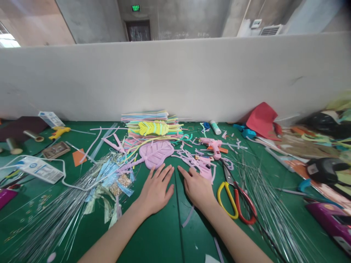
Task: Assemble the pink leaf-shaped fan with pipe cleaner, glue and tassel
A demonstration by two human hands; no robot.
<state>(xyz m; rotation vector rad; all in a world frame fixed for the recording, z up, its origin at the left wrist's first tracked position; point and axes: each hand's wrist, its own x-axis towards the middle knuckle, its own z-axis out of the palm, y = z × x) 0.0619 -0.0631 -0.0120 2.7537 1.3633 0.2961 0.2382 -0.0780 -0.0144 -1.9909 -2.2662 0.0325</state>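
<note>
My left hand [157,190] lies flat on the green table with its fingers spread. Its fingertips are at the lower edge of a lilac leaf shape [156,153] with raised veins and a stem pointing left. My right hand [196,184] rests palm down beside it, index finger stretched out and the other fingers slightly bent. Nothing shows in either hand. Lilac strips and scraps [189,156] lie just beyond the right hand. Scissors [233,191] with one yellow and one red handle lie to its right, near a pink glue gun [213,145].
Bundled fuzzy stems [153,128] lie at the back against a pale partition [164,76]. Thin wires [65,204] spread at left, with more wires [268,197] at right. A yellow glue gun [59,132], a white power strip [41,170] and red felt [261,120] also lie about.
</note>
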